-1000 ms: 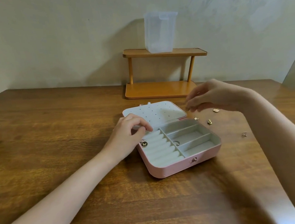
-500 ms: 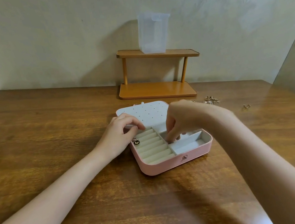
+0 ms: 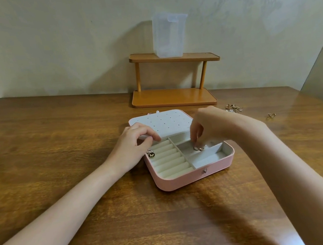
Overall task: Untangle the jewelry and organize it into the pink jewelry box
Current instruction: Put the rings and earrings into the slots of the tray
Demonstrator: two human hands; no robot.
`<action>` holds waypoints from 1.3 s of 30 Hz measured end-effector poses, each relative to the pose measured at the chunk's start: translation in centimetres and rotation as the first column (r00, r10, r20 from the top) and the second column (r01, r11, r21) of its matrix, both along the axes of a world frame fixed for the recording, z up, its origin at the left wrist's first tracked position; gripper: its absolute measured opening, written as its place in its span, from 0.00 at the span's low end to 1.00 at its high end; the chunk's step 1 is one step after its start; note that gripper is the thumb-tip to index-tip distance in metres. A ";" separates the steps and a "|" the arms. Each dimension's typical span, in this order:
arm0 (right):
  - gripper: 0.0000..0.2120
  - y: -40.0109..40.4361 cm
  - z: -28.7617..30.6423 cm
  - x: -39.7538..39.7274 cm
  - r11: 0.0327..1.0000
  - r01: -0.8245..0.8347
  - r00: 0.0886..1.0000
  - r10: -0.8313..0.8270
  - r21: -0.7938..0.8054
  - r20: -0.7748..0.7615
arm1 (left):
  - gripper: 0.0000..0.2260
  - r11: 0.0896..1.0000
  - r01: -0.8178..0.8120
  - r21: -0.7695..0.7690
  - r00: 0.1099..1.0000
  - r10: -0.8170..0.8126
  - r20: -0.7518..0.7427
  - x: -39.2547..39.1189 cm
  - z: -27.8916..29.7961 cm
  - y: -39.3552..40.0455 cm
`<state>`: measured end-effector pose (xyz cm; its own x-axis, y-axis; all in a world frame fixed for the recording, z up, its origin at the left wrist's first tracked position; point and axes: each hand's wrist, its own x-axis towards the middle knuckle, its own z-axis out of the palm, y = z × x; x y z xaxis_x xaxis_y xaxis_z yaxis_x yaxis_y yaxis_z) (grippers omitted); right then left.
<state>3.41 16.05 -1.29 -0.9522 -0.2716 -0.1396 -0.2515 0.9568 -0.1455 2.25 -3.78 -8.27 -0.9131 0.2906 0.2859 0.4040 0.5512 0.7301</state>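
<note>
Over the pink jewelry box (image 3: 191, 177), a small gold piece (image 3: 197, 148) is pinched by the right hand (image 3: 207, 124). Its left wall is steadied by the curled left hand (image 3: 137, 147). Light, fiddly pieces at two o'clock are best pinched by their loops.

Both forearms are bare from the bottom edge of the view to the wrists, with no sleeve or cuff showing on either. The left hand (image 3: 134, 146), on the left side of the pink jewelry box (image 3: 193, 176), wears no ring, bracelet or watch that can be seen. The right hand (image 3: 208, 125), over the box's far right part, is likewise unadorned, and its short nails look unpainted.
</note>
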 end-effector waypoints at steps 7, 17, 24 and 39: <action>0.06 -0.3 -0.6 -0.2 0.965 -0.081 0.978 0.125 -0.248 0.166 | 0.14 1.000 -0.005 0.001 1.000 0.005 0.008 0.0 0.1 0.1; 0.04 0.0 0.0 0.1 0.998 -0.032 0.997 0.035 -0.055 0.064 | 0.14 1.000 -0.013 -0.004 1.000 0.014 0.005 0.3 0.3 0.1; 0.11 5.0 0.3 -4.5 0.906 0.362 0.878 -0.410 -0.219 -0.248 | 0.12 0.989 -0.143 0.029 0.988 0.141 0.064 0.5 1.4 1.8; 0.04 5.7 0.1 -2.1 0.753 0.325 0.909 -0.417 -0.572 -0.033 | 0.14 0.982 -0.186 -0.041 0.983 0.185 -0.020 0.0 0.5 3.1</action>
<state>1.26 21.80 -1.18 -0.9900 0.1211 0.0720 0.0440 0.7515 -0.6583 2.21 -0.68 -7.81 -0.9478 0.1290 0.2917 0.3032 0.6479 0.6988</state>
